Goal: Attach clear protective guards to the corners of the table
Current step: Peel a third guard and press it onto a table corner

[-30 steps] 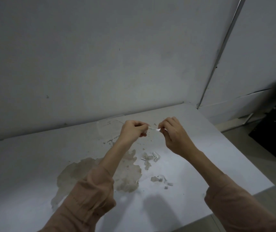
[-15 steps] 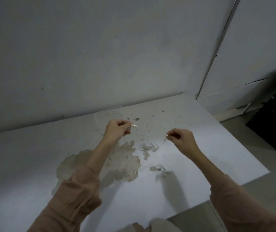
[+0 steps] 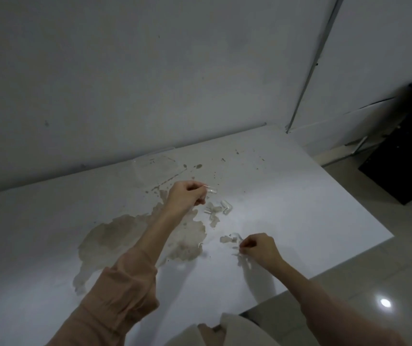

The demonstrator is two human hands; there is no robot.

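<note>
Nearest, the right hand (image 3: 257, 248) is low over the near right part of the surface (image 3: 312, 221), with its fingers curled and the thumb and forefinger tips drawn together. The tips are right at a small litter of pale scraps (image 3: 228, 239). Whether a sliver is caught between them is too small to tell. To the left, a brown peeled patch (image 3: 135, 236) spreads across the white top.

Farther in, a few spare guards (image 3: 224, 208) lie loose on the surface. Just beyond them the left hand (image 3: 187, 198) pinches 1 clear guard (image 3: 209, 189) between thumb and forefinger, its other fingers curled. The guard sticks out to the right of the fingertips and looks lifted off the surface.

The guard seems light, thin and somewhat bendy. It is probably slick on its outer face and tacky inside, so it is best held by its outer edges, with fingers kept off the sticky side. Being small and clear, it would be easy to lose against the white top.

It is on no corner yet. The near right corner (image 3: 392, 237) is well apart to the right, and the far right corner (image 3: 272, 127) meets the wall (image 3: 150, 83).
</note>
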